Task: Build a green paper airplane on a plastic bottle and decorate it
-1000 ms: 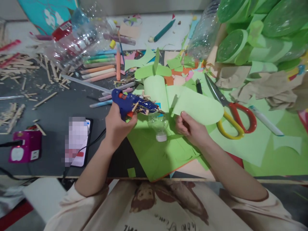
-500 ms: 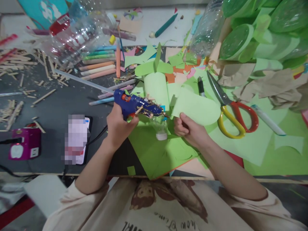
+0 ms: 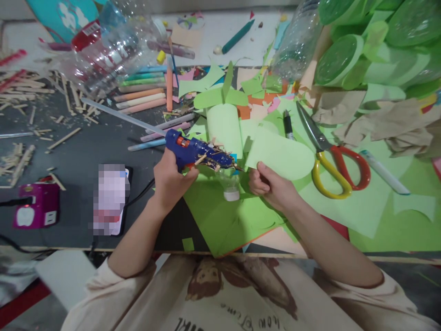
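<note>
My left hand (image 3: 172,184) is wrapped round the grip of a blue hot glue gun (image 3: 196,151), with a long clear glue stick (image 3: 120,115) coming out of its rear. Bits of wooden stick cling to the gun's barrel. Its nozzle points right, close to the folded edge of a light green paper piece (image 3: 282,154) with a rounded end. My right hand (image 3: 270,181) pinches that paper at its lower left edge. Behind the nozzle lies a plastic bottle (image 3: 223,124) wrapped in light green paper, leaf shapes at its far end and a white cap (image 3: 231,195) towards me.
Scissors (image 3: 324,151) with red and yellow handles and a black marker (image 3: 288,124) lie to the right. Green-wrapped bottles (image 3: 379,59) crowd the back right. A phone (image 3: 112,200), a purple plug adapter (image 3: 36,206) and loose wooden sticks (image 3: 20,165) are at left.
The glue gun in my left hand has shifted very slightly to the right along the paper's edge. My right hand and the paper have barely moved.
</note>
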{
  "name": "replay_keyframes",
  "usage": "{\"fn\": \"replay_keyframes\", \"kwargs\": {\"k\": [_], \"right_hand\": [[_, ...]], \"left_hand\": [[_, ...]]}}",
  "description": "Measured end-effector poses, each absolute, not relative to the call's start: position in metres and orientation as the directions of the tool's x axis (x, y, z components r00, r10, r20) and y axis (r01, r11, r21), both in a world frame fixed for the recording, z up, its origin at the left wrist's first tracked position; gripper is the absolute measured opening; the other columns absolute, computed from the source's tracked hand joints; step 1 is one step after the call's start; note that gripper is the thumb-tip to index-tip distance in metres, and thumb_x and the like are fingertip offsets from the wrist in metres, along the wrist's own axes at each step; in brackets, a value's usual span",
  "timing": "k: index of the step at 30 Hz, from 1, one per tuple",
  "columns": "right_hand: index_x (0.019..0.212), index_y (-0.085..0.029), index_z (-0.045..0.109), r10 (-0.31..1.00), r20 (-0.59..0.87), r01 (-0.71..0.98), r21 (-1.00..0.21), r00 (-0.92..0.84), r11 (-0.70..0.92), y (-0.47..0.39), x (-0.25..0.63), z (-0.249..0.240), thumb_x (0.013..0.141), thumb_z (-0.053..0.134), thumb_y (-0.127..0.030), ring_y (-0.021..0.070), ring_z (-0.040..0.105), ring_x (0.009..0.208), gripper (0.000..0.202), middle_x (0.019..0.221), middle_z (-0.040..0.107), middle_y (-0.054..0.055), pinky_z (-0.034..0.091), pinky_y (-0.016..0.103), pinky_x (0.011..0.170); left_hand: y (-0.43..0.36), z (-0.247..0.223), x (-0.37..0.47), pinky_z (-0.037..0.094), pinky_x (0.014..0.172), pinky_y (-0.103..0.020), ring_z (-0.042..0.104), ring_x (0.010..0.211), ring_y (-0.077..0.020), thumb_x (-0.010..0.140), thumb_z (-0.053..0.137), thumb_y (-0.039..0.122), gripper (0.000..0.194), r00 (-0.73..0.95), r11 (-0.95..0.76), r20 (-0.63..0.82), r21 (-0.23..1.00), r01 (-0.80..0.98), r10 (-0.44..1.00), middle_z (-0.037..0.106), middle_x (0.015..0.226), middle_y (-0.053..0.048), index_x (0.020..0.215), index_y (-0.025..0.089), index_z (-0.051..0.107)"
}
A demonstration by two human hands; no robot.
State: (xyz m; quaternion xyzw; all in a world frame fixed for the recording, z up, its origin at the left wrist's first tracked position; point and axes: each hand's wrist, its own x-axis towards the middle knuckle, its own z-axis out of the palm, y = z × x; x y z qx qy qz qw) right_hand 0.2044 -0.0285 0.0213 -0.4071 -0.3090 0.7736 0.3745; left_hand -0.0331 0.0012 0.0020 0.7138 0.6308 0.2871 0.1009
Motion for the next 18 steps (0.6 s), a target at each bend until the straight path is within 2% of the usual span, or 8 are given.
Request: {"fn": "replay_keyframes", "kwargs": {"k": [6,18], "right_hand": [[0.055,-0.023,0.044,0.842,-0.350,-0.331,-0.804,-0.411,-0.495,-0.0301,0.2057,0.0177,0.079,0.065,-0.072,0.0061,0.015,0.039,0.058,0.043,0.021,-0.011,0.017,0.025,0.041],[0.047,-0.023,0.036,0.848,-0.313,-0.213,-0.877,-0.426,-0.431,-0.0316,0.2083,0.0160,0.084,0.054,-0.075,0.0076,0.021,0.042,0.066,0.043,0.027,-0.008,0.021,0.027,0.045]], "left_hand": [[0.0020,-0.0007,-0.0323,0.051,0.067,-0.027,0.061,0.066,-0.0169,0.064,0.058,0.021,0.050,0.035,-0.185,0.297,0.492,0.850,0.954,0.064,0.080,-0.003,0.113,0.014,0.059],[0.0044,-0.0020,-0.0349,0.045,0.059,-0.026,0.054,0.058,-0.0160,0.065,0.059,0.023,0.048,0.035,-0.165,0.284,0.450,0.877,0.958,0.054,0.069,0.001,0.113,0.014,0.057]]}}
